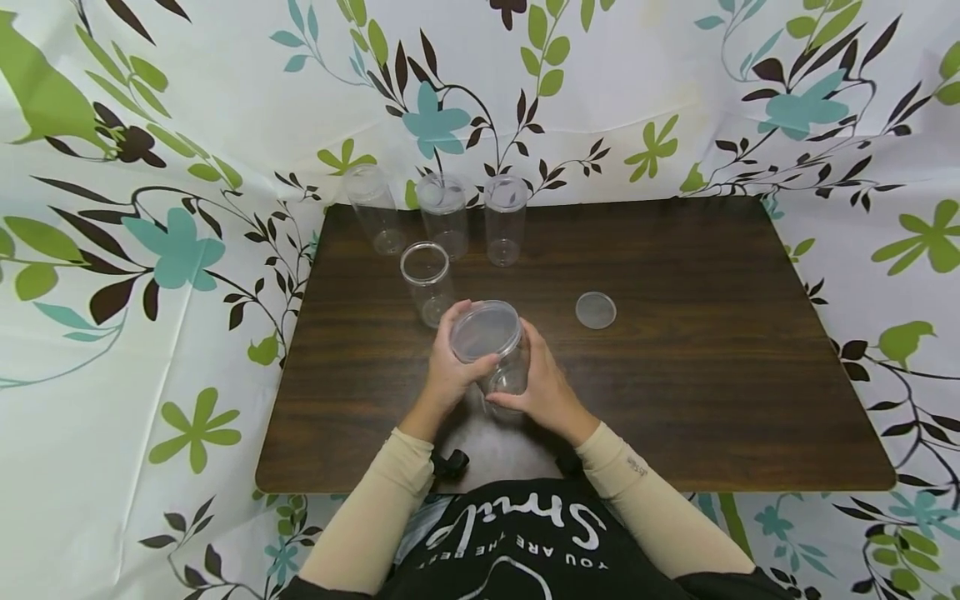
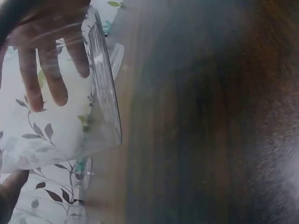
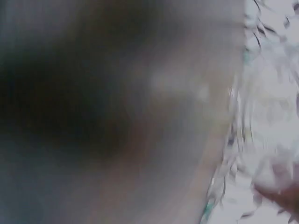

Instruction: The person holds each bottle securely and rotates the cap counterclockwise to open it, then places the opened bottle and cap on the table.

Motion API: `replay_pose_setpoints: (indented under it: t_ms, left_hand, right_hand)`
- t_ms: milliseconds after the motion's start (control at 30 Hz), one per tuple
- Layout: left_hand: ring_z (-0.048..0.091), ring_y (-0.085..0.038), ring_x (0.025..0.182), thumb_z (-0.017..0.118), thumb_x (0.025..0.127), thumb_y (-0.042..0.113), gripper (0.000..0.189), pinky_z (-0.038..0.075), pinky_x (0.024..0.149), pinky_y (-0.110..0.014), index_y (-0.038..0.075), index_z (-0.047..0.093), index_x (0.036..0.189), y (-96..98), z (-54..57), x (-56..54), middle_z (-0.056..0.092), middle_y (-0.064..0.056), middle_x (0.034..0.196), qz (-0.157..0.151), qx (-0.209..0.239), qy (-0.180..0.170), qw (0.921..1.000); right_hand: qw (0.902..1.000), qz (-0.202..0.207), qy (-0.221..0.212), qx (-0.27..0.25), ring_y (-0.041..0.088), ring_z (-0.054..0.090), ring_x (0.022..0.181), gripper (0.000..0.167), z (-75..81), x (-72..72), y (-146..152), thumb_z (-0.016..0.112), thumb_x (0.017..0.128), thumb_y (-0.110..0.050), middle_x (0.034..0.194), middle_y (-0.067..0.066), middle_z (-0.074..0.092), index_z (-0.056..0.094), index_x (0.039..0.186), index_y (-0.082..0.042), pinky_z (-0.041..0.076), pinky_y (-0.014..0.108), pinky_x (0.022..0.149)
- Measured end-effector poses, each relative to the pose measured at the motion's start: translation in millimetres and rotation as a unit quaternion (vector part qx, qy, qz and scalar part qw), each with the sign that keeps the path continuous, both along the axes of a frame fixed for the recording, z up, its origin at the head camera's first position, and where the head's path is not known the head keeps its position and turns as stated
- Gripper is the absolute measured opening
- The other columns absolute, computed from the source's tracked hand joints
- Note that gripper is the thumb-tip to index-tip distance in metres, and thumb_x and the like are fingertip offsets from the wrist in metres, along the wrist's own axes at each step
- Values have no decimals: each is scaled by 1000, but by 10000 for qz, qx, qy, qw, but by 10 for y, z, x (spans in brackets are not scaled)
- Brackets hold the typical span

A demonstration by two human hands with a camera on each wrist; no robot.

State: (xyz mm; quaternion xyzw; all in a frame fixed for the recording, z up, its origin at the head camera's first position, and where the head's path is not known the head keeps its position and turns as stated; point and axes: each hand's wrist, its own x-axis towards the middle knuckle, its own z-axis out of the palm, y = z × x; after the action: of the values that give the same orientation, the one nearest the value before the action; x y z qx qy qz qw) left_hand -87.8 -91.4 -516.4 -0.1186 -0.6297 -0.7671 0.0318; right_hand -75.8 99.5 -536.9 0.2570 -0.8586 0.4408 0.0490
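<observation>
A clear plastic jar (image 1: 508, 379) with a translucent lid (image 1: 486, 331) on its top is held between both hands, above the front part of the table. My left hand (image 1: 453, 358) grips its left side up by the lid, thumb across the near side. Lower on the right side, my right hand (image 1: 547, 385) holds the jar with fingers and thumb around it. In the left wrist view, fingers (image 2: 51, 70) show through the clear jar wall (image 2: 100, 112). The right wrist view is heavily blurred, with fingertips (image 3: 280, 189) at its right edge.
An uncovered clear jar (image 1: 433, 296) stands just beyond the left hand. Three more clear jars (image 1: 506, 225) stand along the back edge of the dark wooden table (image 1: 712, 375); their tops look covered. A loose round lid (image 1: 596, 310) lies flat to the right.
</observation>
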Motion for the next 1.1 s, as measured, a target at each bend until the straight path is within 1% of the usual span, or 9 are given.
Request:
replay_pose_setpoints:
  t_ms: [67, 167, 300, 400, 533, 667, 867, 967, 1100]
  left_hand:
    - [45, -44, 132, 95, 68, 30, 110, 34, 109, -59, -2, 32, 152, -24, -12, 9, 46, -21, 151, -100, -53, 45, 9999]
    - [46, -40, 133, 94, 64, 50, 119, 37, 110, -47, -1, 32, 151, -37, -12, 12, 47, -20, 151, -464, -48, 140, 9988]
    - [46, -37, 133, 93, 67, 51, 117, 37, 109, -36, -2, 32, 151, -25, -6, -10, 44, -25, 151, -903, 161, 294, 9953]
    - [47, -33, 133, 93, 68, 49, 117, 36, 109, -34, -4, 31, 151, -17, -9, -26, 43, -27, 151, -1044, 244, 342, 9936]
    - [46, -34, 134, 94, 67, 48, 117, 36, 110, -36, -5, 30, 150, -18, -19, -29, 42, -28, 151, -1082, 356, 305, 9930]
    - [45, -39, 133, 93, 67, 50, 116, 37, 109, -37, -3, 32, 150, -23, -25, -18, 44, -26, 151, -1050, 215, 175, 9941]
    - [47, -41, 131, 91, 65, 57, 117, 38, 108, -37, -2, 35, 149, -16, -42, -7, 48, -23, 149, -962, -273, 114, 9949]
    - [47, -45, 130, 92, 63, 58, 119, 36, 109, -46, -4, 35, 148, -8, -46, -22, 49, -25, 148, -859, -363, 202, 9954]
    - [48, -46, 129, 95, 68, 32, 107, 36, 107, -58, -3, 34, 150, 47, -19, -18, 49, -24, 147, -404, -681, 218, 9966]
  right_hand:
    - [9960, 540, -638, -326, 38, 35, 143, 123, 23, -54, 104, 94, 73, -31, 157, 23, 31, 10, 159, -6, 31, 58, 114]
    - [9763, 1125, -1657, -816, 38, 29, 146, 122, 37, -137, 283, 89, 76, -45, 160, 20, 27, 9, 161, -11, 23, 64, 115]
    - [9462, 1774, -2456, -1138, 36, 24, 148, 131, 4, -239, 435, 85, 69, -65, 162, 16, 23, 8, 163, -15, 19, 65, 116]
    - [9340, 2093, -2653, -1158, 34, 27, 146, 131, -1, -282, 470, 87, 68, -61, 161, 14, 26, 8, 163, -16, 20, 63, 116]
    - [9363, 2070, -2634, -1048, 31, 36, 141, 116, 8, -294, 455, 91, 76, -31, 156, 12, 35, 15, 162, -15, 26, 60, 115]
    - [9426, 1877, -2586, -969, 29, 41, 138, 107, -11, -266, 431, 86, 76, -8, 153, 10, 40, 20, 160, -14, 30, 57, 113]
    - [9565, 1487, -2389, -764, 30, 39, 140, 109, -72, -197, 420, 89, 76, -18, 154, 13, 40, 20, 160, -11, 28, 58, 114]
    - [9622, 1288, -2281, -745, 31, 37, 141, 109, -78, -170, 389, 89, 76, -18, 155, 15, 37, 19, 160, -9, 27, 59, 115]
    - [9755, 809, -1908, -739, 34, 38, 140, 108, -102, -143, 315, 90, 75, -13, 154, 17, 37, 21, 158, -8, 30, 60, 113]
